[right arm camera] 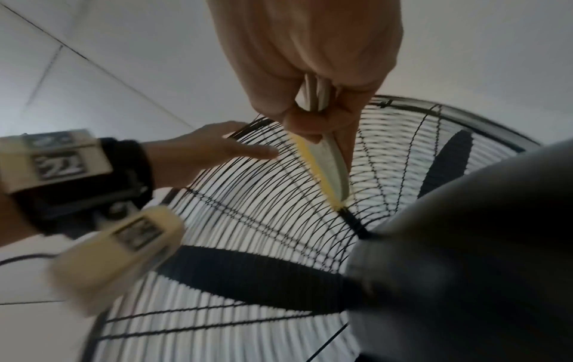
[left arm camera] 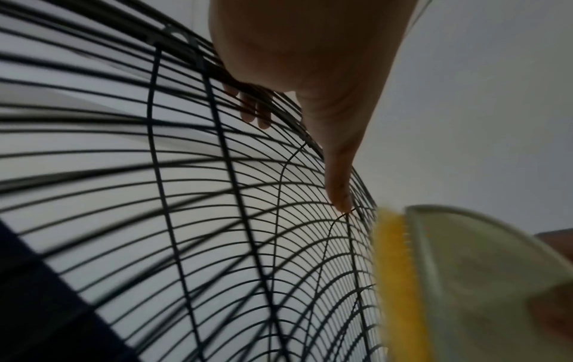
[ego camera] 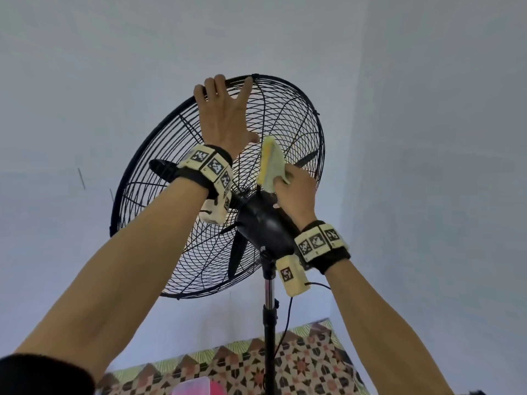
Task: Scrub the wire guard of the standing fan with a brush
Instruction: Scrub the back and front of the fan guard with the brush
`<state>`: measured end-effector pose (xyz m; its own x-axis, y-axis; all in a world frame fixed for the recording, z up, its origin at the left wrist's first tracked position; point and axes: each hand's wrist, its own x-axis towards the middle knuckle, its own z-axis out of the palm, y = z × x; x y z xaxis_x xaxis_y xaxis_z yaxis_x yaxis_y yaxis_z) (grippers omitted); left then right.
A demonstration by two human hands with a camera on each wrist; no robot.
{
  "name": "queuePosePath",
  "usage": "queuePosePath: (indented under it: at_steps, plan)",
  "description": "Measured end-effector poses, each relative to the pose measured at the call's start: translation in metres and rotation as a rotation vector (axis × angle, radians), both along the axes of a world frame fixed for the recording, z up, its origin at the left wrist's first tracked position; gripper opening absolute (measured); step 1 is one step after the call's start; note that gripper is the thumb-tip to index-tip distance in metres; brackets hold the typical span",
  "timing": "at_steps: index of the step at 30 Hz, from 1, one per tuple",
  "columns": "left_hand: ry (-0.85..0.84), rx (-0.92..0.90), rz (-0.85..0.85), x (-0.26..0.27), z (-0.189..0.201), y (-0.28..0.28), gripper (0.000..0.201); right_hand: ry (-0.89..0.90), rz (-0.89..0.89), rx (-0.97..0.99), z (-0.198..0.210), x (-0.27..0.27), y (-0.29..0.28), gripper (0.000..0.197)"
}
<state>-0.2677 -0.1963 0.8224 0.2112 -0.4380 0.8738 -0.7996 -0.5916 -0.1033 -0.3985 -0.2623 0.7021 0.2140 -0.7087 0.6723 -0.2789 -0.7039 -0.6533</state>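
Your right hand (ego camera: 296, 192) is clamped on the handle of the brush (ego camera: 271, 163), fingers and thumb curled round it, with the yellow bristles (right arm camera: 313, 169) laid against the rear wires just above the motor housing (ego camera: 265, 220), at about 12 o'clock from the hub. Your left hand (ego camera: 225, 115) is spread flat on the wire guard (ego camera: 159, 201), its fingers hooked over the rim (ego camera: 285, 82) near 11 o'clock and the thumb lying along the mesh; it grips nothing, it only steadies.

From here, watch these risks:

- The brush sits close to your left thumb (left arm camera: 338, 186). A stroke toward 11 o'clock would likely rake the bristles across it.
- Hard pressure near the hub could flex the thin wires inward toward the blades (right arm camera: 248, 276).
- The fan (ego camera: 269, 309) stands on one slim pole, and both of your arms push high on the head. Uneven force could probably tip or swivel it.
- The power cord (ego camera: 288, 317) hangs beside the pole. I cannot tell whether it is plugged in, so keep your fingertips outside the mesh.
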Motion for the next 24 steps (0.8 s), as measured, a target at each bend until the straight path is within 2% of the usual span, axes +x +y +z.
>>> queuePosePath:
  at_steps: [4, 6, 9, 12, 16, 18, 20, 24]
  plan:
    - [-0.027, 0.003, -0.023, 0.004, -0.001, 0.003, 0.113, -0.18, -0.132, 0.14, 0.003, -0.012, -0.02, 0.007]
    - [-0.033, -0.003, -0.046, 0.001, 0.0, 0.001, 0.108, -0.144, -0.143, 0.186, 0.008, -0.006, -0.021, 0.011]
    - [-0.032, -0.012, -0.077, 0.005, 0.002, 0.0, 0.106, 0.0, -0.069, 0.076, 0.01, 0.006, -0.009, 0.017]
    - [-0.032, -0.013, -0.097, 0.02, 0.003, 0.001, 0.107, -0.037, 0.032, 0.046, 0.008, 0.003, -0.004, 0.011]
    - [-0.046, 0.001, -0.137, 0.023, 0.007, -0.002, 0.106, -0.226, -0.177, 0.168, 0.009, -0.007, -0.018, 0.011]
    - [-0.053, 0.008, -0.167, 0.022, 0.01, -0.006, 0.105, -0.234, -0.214, 0.18, 0.011, -0.001, -0.019, 0.016]
    - [-0.054, 0.001, -0.196, 0.027, 0.011, -0.009, 0.106, -0.171, -0.193, 0.124, 0.011, 0.009, -0.013, 0.017]
    - [-0.039, -0.018, -0.206, 0.04, 0.009, -0.011, 0.106, -0.076, 0.006, -0.034, 0.011, 0.008, -0.008, 0.014]
